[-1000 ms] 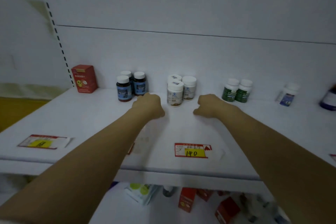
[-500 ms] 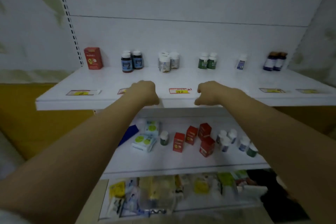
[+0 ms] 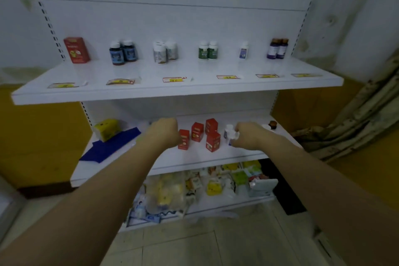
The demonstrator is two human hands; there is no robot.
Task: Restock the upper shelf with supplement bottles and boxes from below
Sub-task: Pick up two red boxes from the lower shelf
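shop; white shelving (image 3: pixel 177 93); price tags (image 3: pixel 174 79); supplement bottles (image 3: pixel 208 50)

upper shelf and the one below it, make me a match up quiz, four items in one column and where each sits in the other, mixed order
Items
1. lone red box
2. purple-label bottles
3. blue sheet
4. green-label bottles

Places
A. upper shelf, far right
B. middle shelf, left side
C. upper shelf, far left
D. upper shelf, right of centre

Pairs: 1-C, 2-A, 3-B, 4-D
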